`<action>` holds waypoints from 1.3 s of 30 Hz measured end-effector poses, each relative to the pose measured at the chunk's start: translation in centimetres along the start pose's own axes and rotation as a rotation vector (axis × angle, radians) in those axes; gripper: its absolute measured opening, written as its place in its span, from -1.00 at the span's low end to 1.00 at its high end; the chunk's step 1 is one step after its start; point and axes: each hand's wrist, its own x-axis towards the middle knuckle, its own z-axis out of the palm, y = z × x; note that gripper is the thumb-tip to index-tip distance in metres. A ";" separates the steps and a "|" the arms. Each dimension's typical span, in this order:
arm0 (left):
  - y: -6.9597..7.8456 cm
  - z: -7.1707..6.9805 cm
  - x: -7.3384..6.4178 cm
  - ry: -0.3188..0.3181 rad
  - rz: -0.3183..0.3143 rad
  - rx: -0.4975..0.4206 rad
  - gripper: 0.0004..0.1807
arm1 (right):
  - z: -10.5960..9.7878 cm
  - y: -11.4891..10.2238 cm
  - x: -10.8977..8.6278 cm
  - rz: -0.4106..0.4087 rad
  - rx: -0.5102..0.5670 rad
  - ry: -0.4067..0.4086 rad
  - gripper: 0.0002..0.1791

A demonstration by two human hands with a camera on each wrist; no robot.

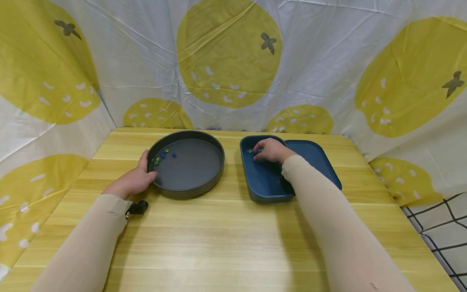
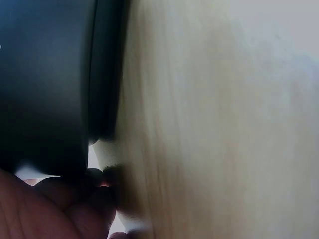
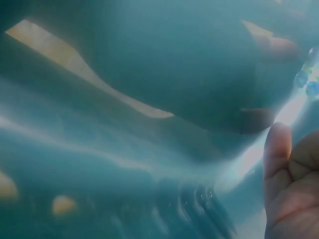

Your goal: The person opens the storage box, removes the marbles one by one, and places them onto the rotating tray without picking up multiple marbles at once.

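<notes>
My left hand (image 1: 133, 180) grips the left side of a round dark grey pan (image 1: 187, 192). Its thumb lies on the near left rim; in the left wrist view, curled fingers (image 2: 75, 201) show against the pan's outside. Several blue and green glass marbles (image 1: 163, 155) lie in the pan's left part. Over the far end of a blue rectangular box (image 1: 264, 184) reaches my right hand (image 1: 271, 150), its thumb and forefinger tips apart. Right by those fingertips, a few marbles (image 1: 249, 151) are in the far left corner; they also appear as blue-green beads (image 3: 310, 82) in the right wrist view.
Behind and right of the box lies a blue lid (image 1: 310, 156), partly covered by my right forearm. The wooden table (image 1: 215, 243) bears everything. A white cloth with yellow fruit print (image 1: 230, 52) hangs behind and at the sides. Black wire grid (image 1: 443, 231) shows at the lower right.
</notes>
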 end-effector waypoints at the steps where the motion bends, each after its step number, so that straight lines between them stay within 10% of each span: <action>1: 0.0 0.0 0.0 -0.001 -0.001 0.001 0.06 | 0.0 0.0 0.0 -0.001 -0.003 -0.003 -0.62; 39: 0.1 -0.1 -0.1 -0.005 -0.006 0.020 0.05 | 1.6 -0.9 1.0 -0.111 -0.151 -0.084 -0.61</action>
